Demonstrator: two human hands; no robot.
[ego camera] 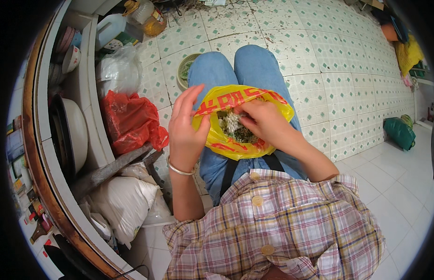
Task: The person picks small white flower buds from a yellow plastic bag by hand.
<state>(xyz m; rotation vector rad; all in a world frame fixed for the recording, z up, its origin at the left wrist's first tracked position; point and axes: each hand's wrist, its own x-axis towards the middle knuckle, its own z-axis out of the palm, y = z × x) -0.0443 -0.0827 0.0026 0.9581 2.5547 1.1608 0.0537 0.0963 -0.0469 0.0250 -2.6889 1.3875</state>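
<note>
A yellow plastic bag [224, 138] with red writing rests on my lap, its mouth wide. Inside lie dark green and brown plant bits and a pale, whitish clump [232, 121]. My right hand [264, 119] reaches into the bag from the right, its fingertips at the pale clump; whether they pinch it is hard to tell. At the bag's left rim is my left hand [189, 122], a silver bangle on its wrist, the fingers raised and the thumb by the plastic. Past my left knee a round woven-look basket [180, 75] with green leaves stands on the floor, partly hidden by the knee.
To the left are a red plastic bag [131, 120], a clear plastic bag [120, 70], a white sack [124, 201] and a wooden beam [112, 169]. Oil and liquid jugs [147, 19] stand at the upper left, beside shelves with bowls [71, 58]. A green bundle [399, 133] lies far right.
</note>
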